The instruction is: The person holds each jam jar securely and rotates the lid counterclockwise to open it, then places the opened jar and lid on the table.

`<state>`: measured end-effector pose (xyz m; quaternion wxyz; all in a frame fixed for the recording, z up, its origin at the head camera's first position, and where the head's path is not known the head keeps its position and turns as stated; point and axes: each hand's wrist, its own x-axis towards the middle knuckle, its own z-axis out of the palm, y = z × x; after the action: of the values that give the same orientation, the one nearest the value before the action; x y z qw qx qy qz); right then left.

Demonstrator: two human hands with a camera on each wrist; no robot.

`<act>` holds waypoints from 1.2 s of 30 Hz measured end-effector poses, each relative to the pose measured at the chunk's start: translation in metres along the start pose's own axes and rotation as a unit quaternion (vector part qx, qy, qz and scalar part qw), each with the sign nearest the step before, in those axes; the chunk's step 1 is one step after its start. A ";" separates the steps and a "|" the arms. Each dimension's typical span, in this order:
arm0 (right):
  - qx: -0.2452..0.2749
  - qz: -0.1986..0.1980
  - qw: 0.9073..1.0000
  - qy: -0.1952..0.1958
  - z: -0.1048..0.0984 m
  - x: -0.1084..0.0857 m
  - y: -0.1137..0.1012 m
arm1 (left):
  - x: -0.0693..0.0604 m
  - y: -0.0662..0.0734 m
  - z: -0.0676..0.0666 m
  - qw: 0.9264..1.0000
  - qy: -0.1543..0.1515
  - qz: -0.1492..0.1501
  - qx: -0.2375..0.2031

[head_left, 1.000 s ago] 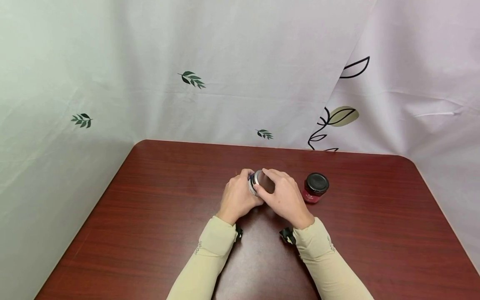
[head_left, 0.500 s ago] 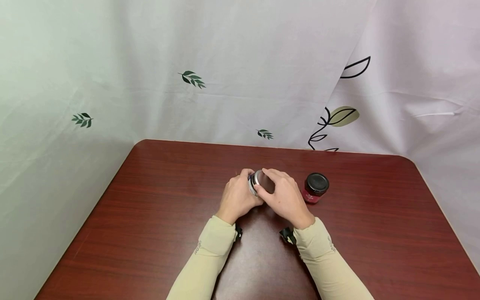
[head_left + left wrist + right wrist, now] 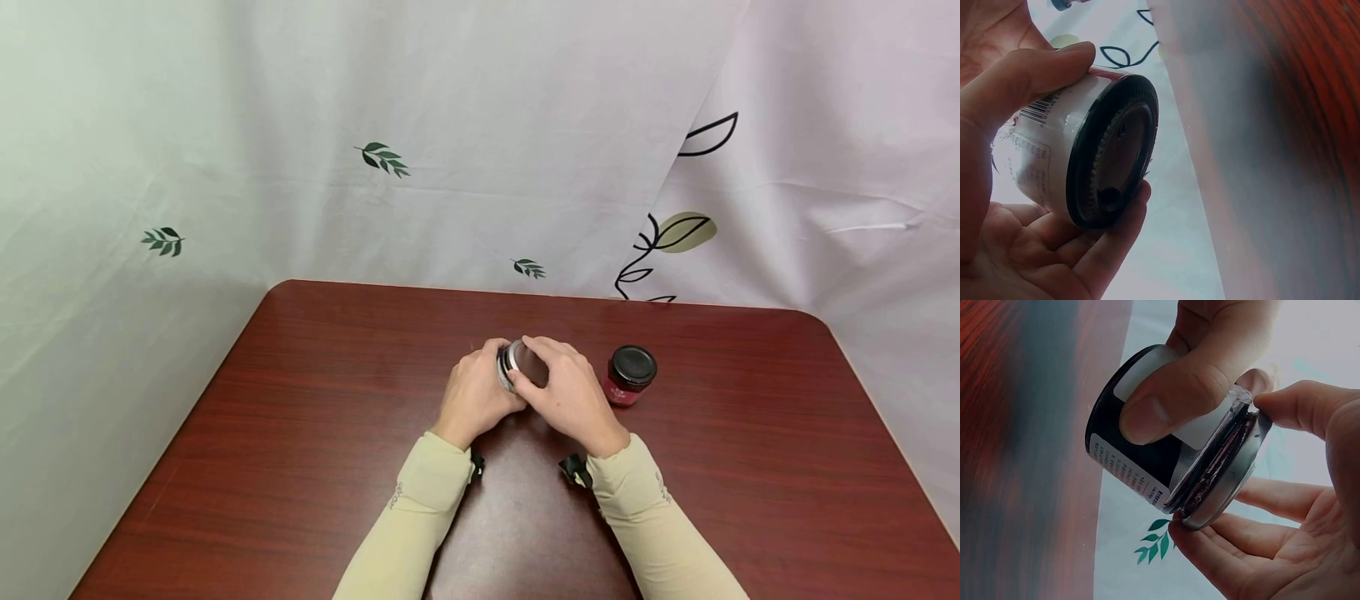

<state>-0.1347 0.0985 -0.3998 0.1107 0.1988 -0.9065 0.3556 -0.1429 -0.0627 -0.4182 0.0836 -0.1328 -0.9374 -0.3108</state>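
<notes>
My left hand [image 3: 476, 392] grips a small glass jar [image 3: 1141, 447] with dark contents and white and black label patches. In the left wrist view, its thumb lies on the barcode side and its fingers curl beneath, while the jar's dark base [image 3: 1124, 150] faces the camera. With thumb and fingertips, my right hand [image 3: 570, 396] pinches the rim of the silver lid [image 3: 1230, 481] at the jar's mouth. A dark band shows between lid and glass; whether the lid is loose, I cannot tell. The jar is tilted on its side, with the lid toward the right hand.
To the right of my hands stands a second jar [image 3: 632, 371], upright, with a black lid and a red lower part. The reddish-brown wooden table [image 3: 315, 392] has rounded far corners. White cloth [image 3: 450, 225] with leaf prints hangs behind and to both sides.
</notes>
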 end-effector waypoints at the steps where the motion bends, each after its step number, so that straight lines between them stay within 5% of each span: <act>1: 0.000 0.001 1.000 -0.001 0.000 0.000 0.000 | 0.000 0.000 0.000 1.000 0.000 0.000 0.001; 36: -0.006 -0.005 0.999 -0.035 -0.001 0.000 0.000 | 0.000 0.000 0.000 1.000 -0.013 0.003 0.001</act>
<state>-0.1345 0.0994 -0.3991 0.0821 0.2146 -0.9109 0.3427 -0.1428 -0.0634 -0.4181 0.0728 -0.1397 -0.9384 -0.3075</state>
